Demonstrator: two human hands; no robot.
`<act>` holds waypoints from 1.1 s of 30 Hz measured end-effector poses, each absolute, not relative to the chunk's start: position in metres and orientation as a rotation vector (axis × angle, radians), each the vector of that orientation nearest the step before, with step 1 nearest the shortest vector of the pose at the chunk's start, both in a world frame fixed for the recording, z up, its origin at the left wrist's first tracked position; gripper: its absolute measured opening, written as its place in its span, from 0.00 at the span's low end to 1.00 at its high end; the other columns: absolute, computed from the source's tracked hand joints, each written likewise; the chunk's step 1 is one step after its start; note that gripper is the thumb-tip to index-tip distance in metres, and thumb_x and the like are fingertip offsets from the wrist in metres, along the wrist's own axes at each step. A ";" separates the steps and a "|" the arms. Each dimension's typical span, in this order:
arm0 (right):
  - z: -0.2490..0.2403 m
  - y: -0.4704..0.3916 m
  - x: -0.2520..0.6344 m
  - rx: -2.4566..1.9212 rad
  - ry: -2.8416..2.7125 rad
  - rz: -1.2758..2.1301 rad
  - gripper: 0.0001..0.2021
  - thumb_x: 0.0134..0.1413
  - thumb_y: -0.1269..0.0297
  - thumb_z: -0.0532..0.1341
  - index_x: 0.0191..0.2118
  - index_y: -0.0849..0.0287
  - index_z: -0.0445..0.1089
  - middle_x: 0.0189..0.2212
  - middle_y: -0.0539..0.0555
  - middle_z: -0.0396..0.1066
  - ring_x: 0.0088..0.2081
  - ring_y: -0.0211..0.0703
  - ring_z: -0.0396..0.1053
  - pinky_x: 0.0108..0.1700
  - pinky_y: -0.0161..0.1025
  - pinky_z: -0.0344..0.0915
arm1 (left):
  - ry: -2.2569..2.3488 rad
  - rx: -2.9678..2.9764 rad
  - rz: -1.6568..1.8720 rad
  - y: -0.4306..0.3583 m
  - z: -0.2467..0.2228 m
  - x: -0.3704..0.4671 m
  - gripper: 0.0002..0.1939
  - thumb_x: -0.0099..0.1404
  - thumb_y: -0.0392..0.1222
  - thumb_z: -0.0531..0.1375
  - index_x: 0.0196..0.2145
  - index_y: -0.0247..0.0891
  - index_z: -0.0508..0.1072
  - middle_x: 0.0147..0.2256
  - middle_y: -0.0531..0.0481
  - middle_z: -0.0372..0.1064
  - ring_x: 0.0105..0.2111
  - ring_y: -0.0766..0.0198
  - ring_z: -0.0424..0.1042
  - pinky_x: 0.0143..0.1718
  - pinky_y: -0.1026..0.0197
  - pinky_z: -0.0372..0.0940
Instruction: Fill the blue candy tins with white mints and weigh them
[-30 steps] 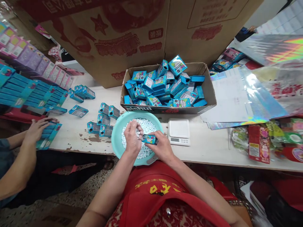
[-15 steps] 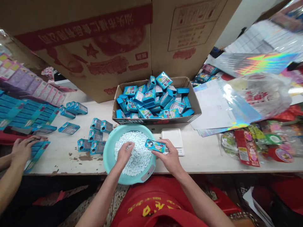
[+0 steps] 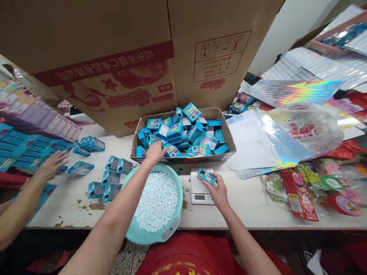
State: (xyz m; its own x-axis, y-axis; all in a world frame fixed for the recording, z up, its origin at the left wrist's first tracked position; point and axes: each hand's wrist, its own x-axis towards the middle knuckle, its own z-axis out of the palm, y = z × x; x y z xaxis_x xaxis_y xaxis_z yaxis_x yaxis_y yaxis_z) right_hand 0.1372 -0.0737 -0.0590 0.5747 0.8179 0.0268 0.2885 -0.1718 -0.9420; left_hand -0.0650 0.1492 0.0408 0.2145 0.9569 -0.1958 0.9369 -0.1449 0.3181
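Note:
My left hand (image 3: 155, 153) reaches over the bowl's back rim to the front of an open carton (image 3: 183, 160) heaped with small blue boxes (image 3: 192, 112). Its fingertips are among the boxes, and their grip is hard to make out. My right hand (image 3: 218, 190) holds one blue box (image 3: 206, 177) with a round dark opening, over the plate of a white scale (image 3: 202, 198). Below my left forearm stands a turquoise bowl (image 3: 180, 206) full of small white pellets (image 3: 156, 200).
Blue boxes (image 3: 110, 178) stand in a group left of the bowl. A person's hands (image 3: 53, 166) are at the far left by stacked blue boxes. A large cardboard box (image 3: 114, 49) rises behind; plastic sheets (image 3: 252, 141) and packets (image 3: 299, 194) lie right.
My left hand has moved from the pellets up to the carton. My right hand has carried its box rightward over the scale. The other person's hand has moved, and the camera view has shifted.

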 end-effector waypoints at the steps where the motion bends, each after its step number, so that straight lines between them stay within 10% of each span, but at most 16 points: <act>1: -0.059 -0.077 0.137 -1.740 -0.926 0.595 0.28 0.43 0.48 0.65 0.48 0.60 0.65 0.46 0.60 0.66 0.50 0.53 0.65 0.51 0.52 0.62 | 1.789 2.095 -0.041 0.162 0.038 -0.056 0.18 0.58 0.47 0.61 0.44 0.36 0.69 0.46 0.37 0.70 0.46 0.48 0.69 0.43 0.55 0.61; 9: -0.049 -0.124 0.152 -1.802 -0.825 0.556 0.21 0.50 0.50 0.62 0.48 0.56 0.65 0.48 0.60 0.63 0.51 0.52 0.63 0.48 0.53 0.66 | 1.870 2.079 -0.124 0.162 0.019 -0.029 0.08 0.58 0.43 0.60 0.35 0.38 0.69 0.47 0.39 0.67 0.41 0.53 0.71 0.37 0.58 0.60; 23: -0.040 -0.133 0.145 -1.786 -0.891 0.516 0.16 0.52 0.52 0.61 0.43 0.57 0.69 0.42 0.58 0.69 0.45 0.49 0.68 0.44 0.52 0.70 | 1.631 1.800 0.949 0.148 0.048 -0.076 0.02 0.52 0.34 0.57 0.24 0.39 0.66 0.27 0.54 0.66 0.28 0.66 0.64 0.34 0.64 0.60; 33: 0.009 -0.107 0.098 -1.614 -1.050 0.512 0.15 0.55 0.59 0.61 0.48 0.55 0.66 0.44 0.58 0.69 0.45 0.49 0.69 0.45 0.49 0.69 | 1.083 0.689 1.119 0.078 0.080 -0.097 0.18 0.41 0.35 0.69 0.24 0.37 0.61 0.22 0.58 0.59 0.18 0.74 0.62 0.19 0.71 0.59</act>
